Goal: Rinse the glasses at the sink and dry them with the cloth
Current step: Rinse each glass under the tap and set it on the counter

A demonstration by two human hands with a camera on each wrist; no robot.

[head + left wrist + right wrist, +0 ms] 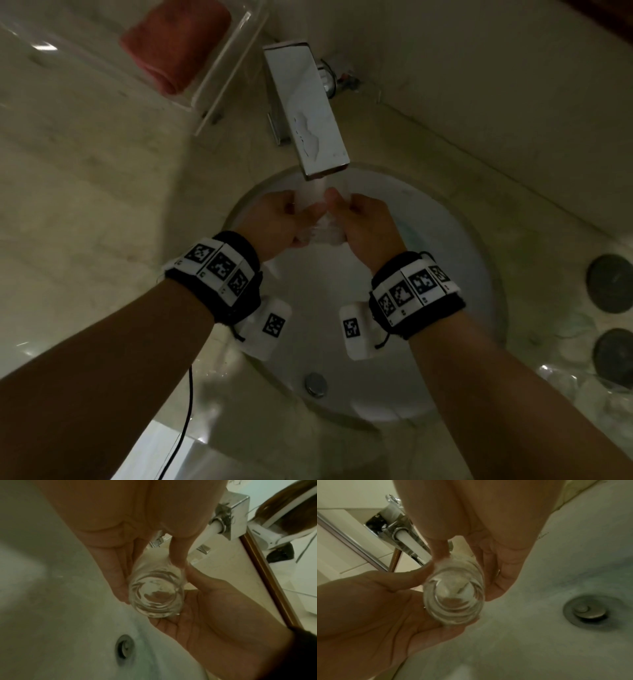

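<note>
My left hand [279, 222] and my right hand [364, 226] raised together over the sink [479, 274], fingers of both curled round one clear glass [155, 593] under the faucet [308, 113], water streaming onto it, red cloth [174, 44] in a clear tray [226, 78] behind

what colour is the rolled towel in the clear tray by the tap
Reddish pink towel, clearest in the head view.
</note>
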